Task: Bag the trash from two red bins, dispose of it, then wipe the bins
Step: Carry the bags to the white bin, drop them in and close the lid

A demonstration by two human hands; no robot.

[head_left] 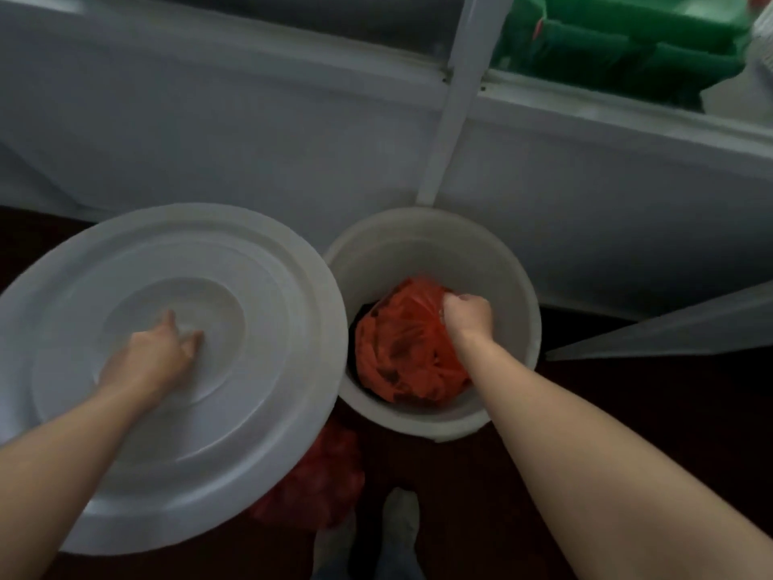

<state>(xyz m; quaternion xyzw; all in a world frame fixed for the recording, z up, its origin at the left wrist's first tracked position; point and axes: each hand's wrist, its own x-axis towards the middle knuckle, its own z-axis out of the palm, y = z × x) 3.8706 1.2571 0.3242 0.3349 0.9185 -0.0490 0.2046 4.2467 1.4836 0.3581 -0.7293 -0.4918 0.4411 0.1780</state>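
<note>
A white round bucket (431, 244) stands on the dark floor with a filled red plastic bag (401, 349) inside it. My right hand (468, 313) is down in the bucket, fingers curled round the top of that bag. My left hand (154, 353) holds a large white round lid (167, 370) at its centre, tilted and off to the left of the bucket; the fingertips curl at the lid's middle, where a knob would be hidden. A second red bag (318, 475) lies on the floor below the lid's edge.
A white cabinet or shelf front (293, 119) with a white upright post (456, 98) runs behind the bucket. Green items (619, 39) sit on the shelf at upper right. My feet in light shoes (397, 525) stand at the bottom.
</note>
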